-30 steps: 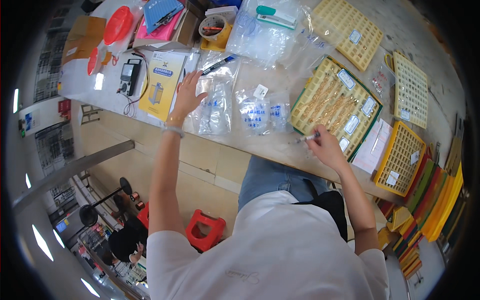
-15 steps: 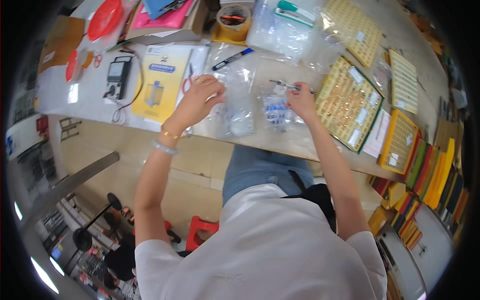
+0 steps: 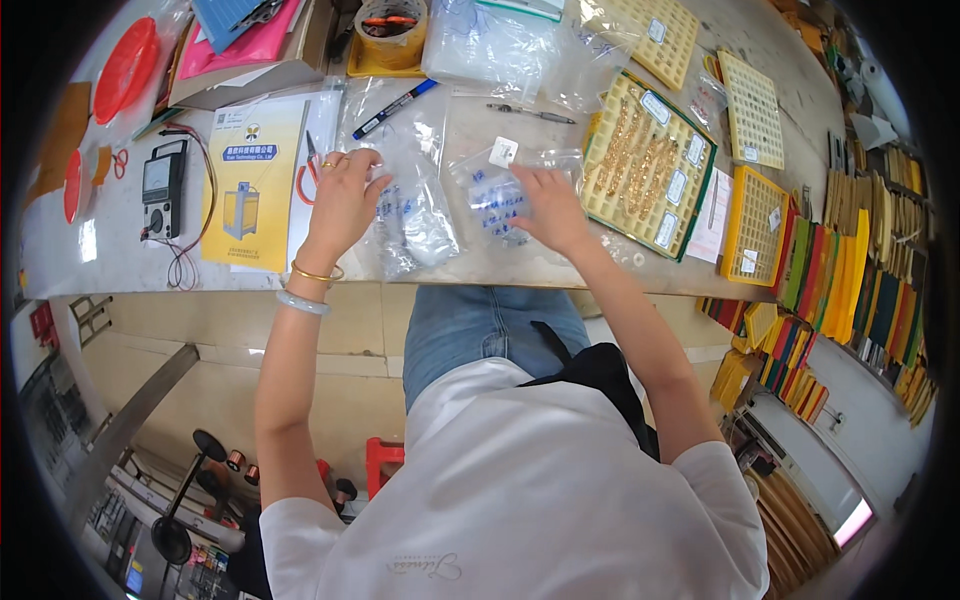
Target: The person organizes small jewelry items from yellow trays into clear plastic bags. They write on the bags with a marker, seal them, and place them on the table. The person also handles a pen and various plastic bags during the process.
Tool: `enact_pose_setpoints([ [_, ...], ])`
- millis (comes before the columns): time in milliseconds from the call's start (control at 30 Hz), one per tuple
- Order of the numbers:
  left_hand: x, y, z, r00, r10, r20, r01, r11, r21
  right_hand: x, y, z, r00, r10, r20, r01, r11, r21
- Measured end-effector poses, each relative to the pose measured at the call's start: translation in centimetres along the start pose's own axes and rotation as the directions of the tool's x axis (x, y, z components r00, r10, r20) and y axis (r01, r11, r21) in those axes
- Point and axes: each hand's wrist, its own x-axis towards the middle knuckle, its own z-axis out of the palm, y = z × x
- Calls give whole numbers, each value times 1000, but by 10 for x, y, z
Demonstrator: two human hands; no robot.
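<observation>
My right hand (image 3: 550, 208) is open, thumb and fingers spread over a small clear plastic bag (image 3: 485, 225) with blue handwriting. A white square tag (image 3: 503, 152) lies at the bag's top, near my fingertips. Beyond it a slim pen (image 3: 532, 113) rests on the table. My left hand (image 3: 345, 200) is open too, thumb apart from the curved fingers, at the left edge of a larger clear bag (image 3: 420, 238). Red-handled scissors (image 3: 306, 182) lie just behind that hand. A blue marker (image 3: 395, 109) sits across the larger bag's upper part.
At right stands a green-edged tray (image 3: 650, 160) of gold-coloured pieces, beside a yellow grid tray (image 3: 754, 225). A yellow booklet (image 3: 243, 185) and a black meter (image 3: 163, 190) with wires lie at left. Farther back are a tape roll (image 3: 391, 30) and a red basket (image 3: 127, 70).
My right hand has let go of the pen, which now lies on the table, and its fingers have spread over the small bag. The whole view has shifted; my left hand stays by the larger bag.
</observation>
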Motion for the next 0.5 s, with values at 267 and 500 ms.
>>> enact_pose_setpoints([
  [267,2,10,-9,975,222,31,-219,974,-62,-68,13,-30,986,-158,56,135,945,297],
  [500,-5,58,-43,970,192,149,-179,979,-97,-102,36,-16,904,360,230,-424,693,583],
])
